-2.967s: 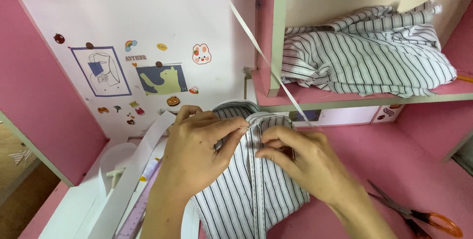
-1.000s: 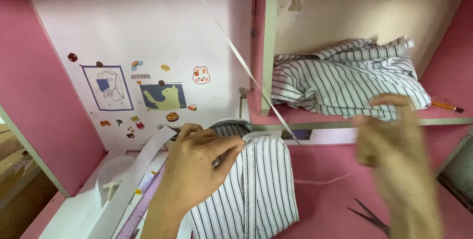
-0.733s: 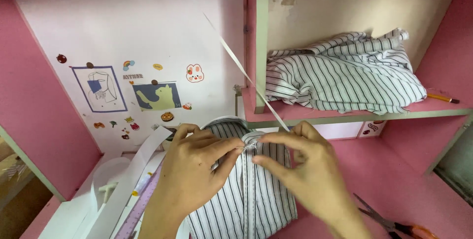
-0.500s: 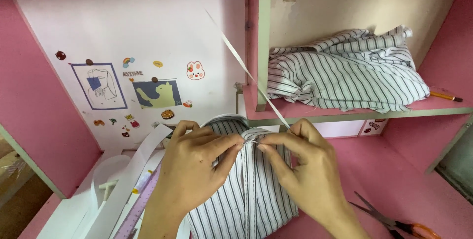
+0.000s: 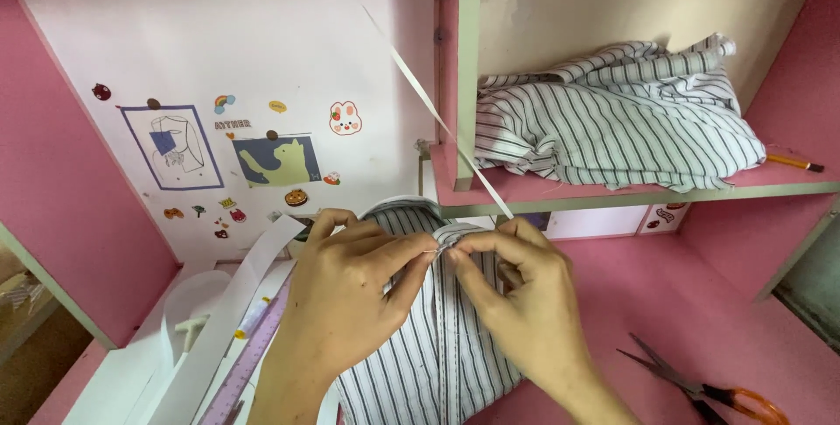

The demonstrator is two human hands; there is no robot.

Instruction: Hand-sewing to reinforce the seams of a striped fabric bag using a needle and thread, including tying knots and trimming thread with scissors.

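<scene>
A striped shirt (image 5: 437, 364) lies on the pink desk in front of me, collar toward the back wall. My left hand (image 5: 350, 289) presses on the shirt just below the collar and pinches the fabric there. My right hand (image 5: 516, 289) meets it from the right, thumb and forefinger pinched on the same spot; a thin pin or needle seems to sit between the fingertips. A white strip (image 5: 420, 92) runs from above down to where the fingers meet.
A second striped garment (image 5: 612, 119) is heaped on the pink shelf (image 5: 612, 193) at upper right, a pencil (image 5: 792, 162) beside it. Orange-handled scissors (image 5: 700, 386) lie at lower right. White paper strips (image 5: 210, 320) and a ruler (image 5: 254, 364) lie at left. Stickers cover the white back wall.
One second ago my right hand was lifted away to the right; it has come back to the collar and now pinches beside my left hand, which has stayed on the shirt.
</scene>
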